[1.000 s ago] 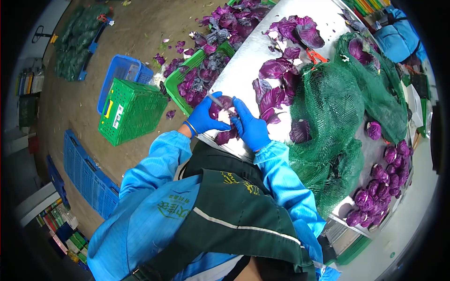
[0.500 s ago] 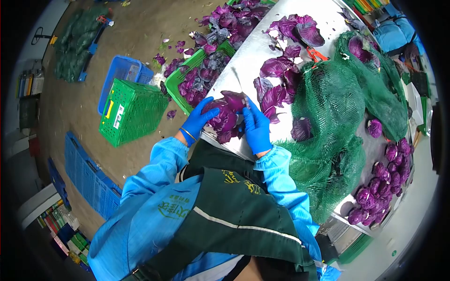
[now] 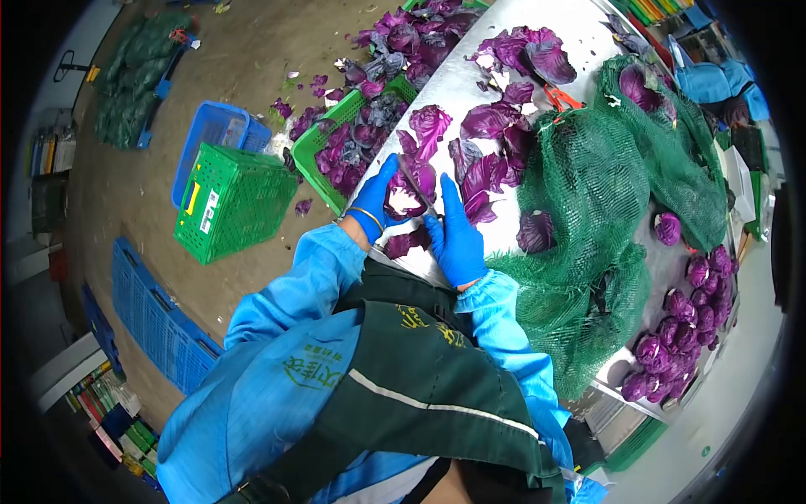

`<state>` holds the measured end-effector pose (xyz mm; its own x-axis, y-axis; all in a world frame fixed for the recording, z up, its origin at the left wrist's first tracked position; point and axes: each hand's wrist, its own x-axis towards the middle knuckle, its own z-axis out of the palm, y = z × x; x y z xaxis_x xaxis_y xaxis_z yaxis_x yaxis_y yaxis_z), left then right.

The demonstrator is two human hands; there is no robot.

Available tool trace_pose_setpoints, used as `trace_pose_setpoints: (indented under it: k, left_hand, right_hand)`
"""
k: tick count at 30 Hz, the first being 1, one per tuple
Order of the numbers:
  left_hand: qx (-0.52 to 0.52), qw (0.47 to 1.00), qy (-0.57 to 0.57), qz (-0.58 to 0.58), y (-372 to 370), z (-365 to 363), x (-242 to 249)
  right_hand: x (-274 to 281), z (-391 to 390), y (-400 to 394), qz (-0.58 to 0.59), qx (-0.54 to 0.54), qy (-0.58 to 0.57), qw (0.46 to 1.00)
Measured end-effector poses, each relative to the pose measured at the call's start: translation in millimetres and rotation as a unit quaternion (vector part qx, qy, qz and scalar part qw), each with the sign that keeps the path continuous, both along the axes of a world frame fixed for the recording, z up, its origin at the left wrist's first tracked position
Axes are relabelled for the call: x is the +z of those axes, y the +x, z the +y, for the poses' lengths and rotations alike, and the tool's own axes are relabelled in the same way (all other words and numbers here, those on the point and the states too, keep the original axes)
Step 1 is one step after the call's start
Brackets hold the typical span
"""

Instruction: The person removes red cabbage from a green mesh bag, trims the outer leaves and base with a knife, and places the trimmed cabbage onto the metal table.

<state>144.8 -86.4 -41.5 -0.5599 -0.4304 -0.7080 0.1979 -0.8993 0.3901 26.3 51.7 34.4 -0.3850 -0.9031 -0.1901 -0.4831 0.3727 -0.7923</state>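
Note:
My blue-gloved left hand grips a red cabbage from its left side, and the pale cut base of the head faces up. In my right hand, also gloved, is a knife; its handle is mostly hidden between thumb and fingers. The narrow blade lies across the cabbage, pointing up and left. A loose purple leaf rests on the metal table just beyond the head. Another leaf piece lies near the table's front edge, between my hands.
A green crate full of leaves stands against the table's left side. Green netting covers much of the right side, with several whole cabbages beyond. Orange-handled scissors lie by the net. Green and blue baskets stand on the floor.
The cabbage has turned so that its pale base shows. Leaves have come off onto the table. The knife has swung left across the head, and my left hand has moved slightly right.

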Motion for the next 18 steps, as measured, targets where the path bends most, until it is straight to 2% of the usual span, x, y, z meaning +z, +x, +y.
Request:
trace_pose_setpoints:
  k: [1, 3, 5, 8, 10, 11, 13, 15, 16, 17, 18]
  left_hand:
    - [-0.009, 0.999, 0.036, 0.010, -0.2, -1.3, 1.1]
    - [-0.027, 0.998, 0.064, -0.002, -3.9, -2.1, 16.9]
    - [-0.008, 0.993, 0.096, 0.065, -4.9, -4.2, 11.5]
    - [-0.029, 0.995, 0.090, 0.009, -4.3, -6.2, 15.7]
    - [-0.030, 0.995, 0.089, -0.026, -6.8, -5.8, 19.3]
    - [-0.038, 0.994, 0.082, -0.057, -8.2, -6.1, 18.9]
    - [-0.047, 0.992, 0.075, -0.089, -8.3, -5.0, 18.0]
    - [-0.050, 0.998, 0.021, -0.036, -4.8, -0.5, 14.7]
    - [-0.022, 1.000, -0.017, 0.011, -1.6, 4.2, 13.8]
    - [-0.022, 1.000, -0.018, 0.010, 2.6, 7.5, 12.1]
    - [-0.008, 0.999, -0.021, 0.031, 7.5, 10.0, 10.7]
  right_hand:
    - [-5.3, -1.8, 1.0, 0.000, 0.000, -0.001, 1.000]
    - [-19.1, -8.9, 2.4, 0.071, 0.044, -0.066, 0.994]
    - [-27.4, -14.6, 0.9, 0.090, 0.044, -0.059, 0.993]
    - [-30.3, -22.0, -3.4, 0.102, 0.023, -0.069, 0.992]
    - [-28.0, -25.5, -6.1, 0.004, -0.033, -0.093, 0.995]
    - [-35.7, -26.0, -8.9, 0.003, -0.033, -0.093, 0.995]
    - [-64.2, -24.1, -17.5, -0.108, -0.151, -0.116, 0.976]
    - [-68.3, -22.2, -25.1, -0.108, -0.178, -0.146, 0.967]
    - [-69.9, -19.8, -30.9, -0.209, -0.239, -0.084, 0.944]
    - [-65.2, -18.9, -36.4, -0.308, -0.295, -0.022, 0.904]
    - [-54.9, -17.2, -43.0, -0.304, -0.268, -0.030, 0.913]
